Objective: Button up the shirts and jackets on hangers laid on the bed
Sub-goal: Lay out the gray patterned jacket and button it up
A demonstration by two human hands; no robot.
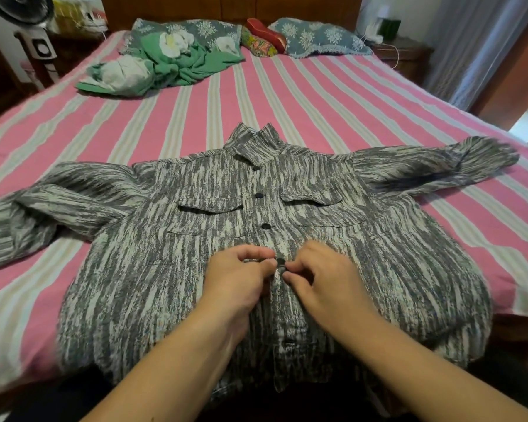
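I work at the front placket of the grey-and-white streaked cotton jacket, which lies face up on the pink-and-white striped bed cover, sleeves spread to either side of my hands.

My left hand pinches the placket edge between thumb and curled fingers. My right hand pinches the opposing edge, its fingertips against the small dark round button that sits between the two grips. Both hands are closed on fabric; neither is free.

Procedure for this step, as I judge it:
1. Hold the buttonhole edge taut with the left hand so the slit stays open.
2. Tilt the button on edge with the right hand and feed it through the slit.
3. Pull both edges lightly apart to seat it flat.
4. Check that the plackets stay level; a skewed overlap would misalign the lower row.

Nearer me than the grip, one dark lower button appears unfastened. Beyond the grip, three dark buttons run up to the collar and look fastened.

Farther off lie a crumpled green-and-white cloth and blue patterned pillows.

No brand, label or readable writing shows anywhere. No hanger is visible.
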